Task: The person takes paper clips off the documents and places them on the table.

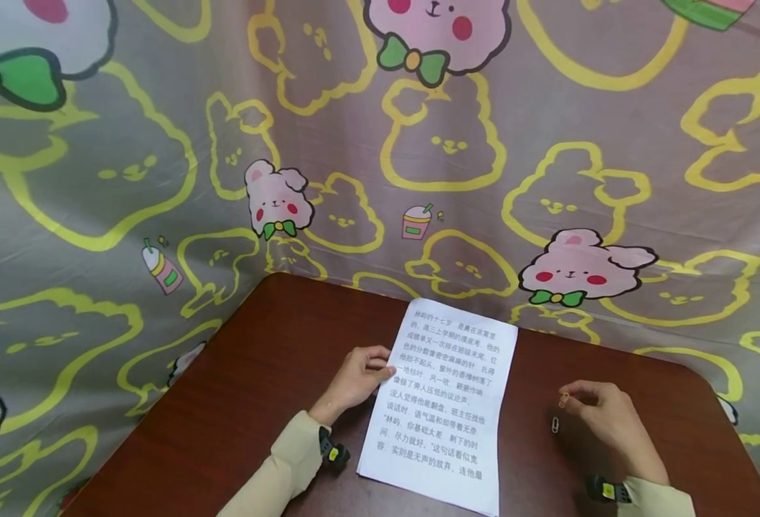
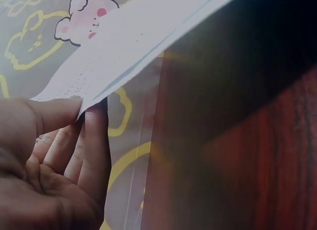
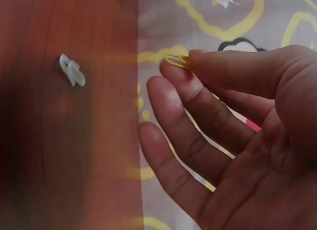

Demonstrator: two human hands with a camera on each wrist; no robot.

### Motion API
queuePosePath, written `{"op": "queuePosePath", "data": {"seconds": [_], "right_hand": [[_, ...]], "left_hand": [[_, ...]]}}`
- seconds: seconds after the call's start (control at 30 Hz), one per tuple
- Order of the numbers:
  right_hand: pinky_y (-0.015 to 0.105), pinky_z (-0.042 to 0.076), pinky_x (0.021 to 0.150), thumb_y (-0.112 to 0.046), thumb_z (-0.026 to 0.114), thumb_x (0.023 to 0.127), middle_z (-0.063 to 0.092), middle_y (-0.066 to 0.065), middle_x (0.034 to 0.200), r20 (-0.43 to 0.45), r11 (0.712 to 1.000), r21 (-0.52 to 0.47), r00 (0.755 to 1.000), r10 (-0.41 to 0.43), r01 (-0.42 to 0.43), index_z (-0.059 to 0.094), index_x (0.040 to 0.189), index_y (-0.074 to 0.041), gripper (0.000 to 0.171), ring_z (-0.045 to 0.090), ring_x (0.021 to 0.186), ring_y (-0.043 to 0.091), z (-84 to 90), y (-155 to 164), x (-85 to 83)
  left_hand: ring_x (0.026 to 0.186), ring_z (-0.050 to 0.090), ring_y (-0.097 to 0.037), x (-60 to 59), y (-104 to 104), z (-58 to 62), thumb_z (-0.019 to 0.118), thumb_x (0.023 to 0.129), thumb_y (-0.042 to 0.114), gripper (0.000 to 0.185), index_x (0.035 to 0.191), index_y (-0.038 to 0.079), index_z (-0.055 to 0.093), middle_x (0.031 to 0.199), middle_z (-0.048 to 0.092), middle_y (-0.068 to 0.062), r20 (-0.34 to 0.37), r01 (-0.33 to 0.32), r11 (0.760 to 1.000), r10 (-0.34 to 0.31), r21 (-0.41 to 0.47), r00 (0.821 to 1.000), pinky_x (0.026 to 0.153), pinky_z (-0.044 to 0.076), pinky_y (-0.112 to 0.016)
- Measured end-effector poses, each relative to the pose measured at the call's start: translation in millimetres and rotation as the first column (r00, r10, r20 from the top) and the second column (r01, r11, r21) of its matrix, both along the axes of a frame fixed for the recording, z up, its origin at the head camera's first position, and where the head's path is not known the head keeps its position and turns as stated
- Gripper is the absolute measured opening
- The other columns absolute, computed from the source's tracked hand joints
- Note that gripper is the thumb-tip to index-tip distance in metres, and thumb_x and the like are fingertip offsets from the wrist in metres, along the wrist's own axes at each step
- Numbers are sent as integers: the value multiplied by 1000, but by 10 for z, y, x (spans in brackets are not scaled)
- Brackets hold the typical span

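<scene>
A stack of printed paper sheets (image 1: 444, 402) is tilted above the dark table, text side up. My left hand (image 1: 357, 377) pinches its left edge; in the left wrist view, the thumb (image 2: 59, 114) lies on top of the paper (image 2: 124, 47) and fingers are beneath. To the right of the sheets, my right hand (image 1: 602, 413) pinches a yellow paper clip (image 1: 564, 399) between thumb and forefinger, also plain in the right wrist view as a yellow wire loop (image 3: 177, 61). A white paper clip (image 1: 555, 425) lies on the table just below that hand.
The reddish-brown wooden table (image 1: 224, 402) has rounded far corners. A patterned cloth (image 1: 341, 143) with cartoon rabbits hangs behind it and along its left side. Dark straps with small cameras sit on both wrists, below beige sleeves (image 1: 276, 459).
</scene>
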State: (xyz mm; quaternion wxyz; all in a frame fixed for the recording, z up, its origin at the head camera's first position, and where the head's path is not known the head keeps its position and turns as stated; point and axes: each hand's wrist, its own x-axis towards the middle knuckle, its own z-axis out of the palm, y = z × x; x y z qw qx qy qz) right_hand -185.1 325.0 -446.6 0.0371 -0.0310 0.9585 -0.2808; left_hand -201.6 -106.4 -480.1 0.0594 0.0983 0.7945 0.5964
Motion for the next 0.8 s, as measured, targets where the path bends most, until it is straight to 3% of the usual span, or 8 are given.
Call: {"op": "queuePosePath", "data": {"seconds": [0.17, 0.4, 0.8], "right_hand": [[31, 47, 72, -14, 70, 94, 80, 5, 93, 27, 1000, 15, 1000, 5, -5, 79, 101, -7, 13, 65, 87, 13, -79, 83, -25], [30, 47, 70, -8, 68, 91, 78, 2, 84, 131, 999, -35, 991, -27, 31, 78, 101, -5, 14, 65, 76, 10, -187, 136, -52], [29, 43, 67, -9, 73, 84, 74, -1, 79, 147, 999, -17, 989, -28, 31, 78, 96, -6, 12, 62, 71, 12, -277, 181, -52]], "left_hand": [[75, 75, -14, -6, 5, -21, 67, 101, 8, 17, 117, 5, 73, 104, 80, -16, 2, -9, 1000, 9, -2, 1000, 62, 60, -29], [73, 74, -14, 2, 16, -25, 68, 101, 8, 18, 118, 5, 72, 103, 80, -16, 19, -20, 1000, 20, -11, 1000, 61, 59, -28], [70, 74, -14, -7, 44, -76, 69, 100, 8, 19, 118, 4, 72, 99, 81, -15, 21, -21, 999, 22, -36, 1000, 61, 58, -29]]}}
